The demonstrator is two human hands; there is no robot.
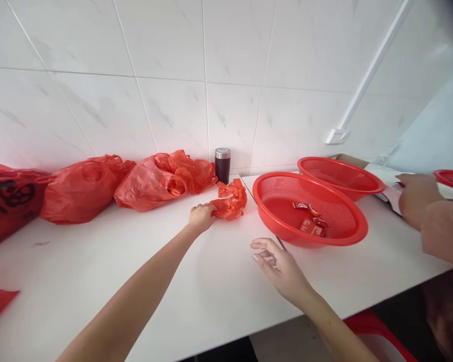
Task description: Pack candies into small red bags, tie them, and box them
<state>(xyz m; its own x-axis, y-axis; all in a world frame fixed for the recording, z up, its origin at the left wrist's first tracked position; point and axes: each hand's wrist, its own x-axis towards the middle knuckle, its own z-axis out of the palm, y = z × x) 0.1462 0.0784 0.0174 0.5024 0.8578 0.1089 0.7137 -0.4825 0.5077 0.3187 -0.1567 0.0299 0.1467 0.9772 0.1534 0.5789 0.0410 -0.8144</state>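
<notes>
My left hand point(201, 217) reaches across the white table point(196, 296) and pinches the near edge of a small crumpled red plastic bag point(231, 200). My right hand point(280, 266) hovers just above the table with its fingers loosely spread and holds nothing. It is a short way in front of a large red mesh basket point(340, 236) that has a few small red packets point(310, 221) lying in it.
Three stuffed red plastic bags point(156, 181) line the tiled wall at left. A dark tumbler with a steel lid point(222, 165) stands behind the small bag. A second red basket point(366, 187) sits behind the first. Another person's hand point(415, 197) works at the right.
</notes>
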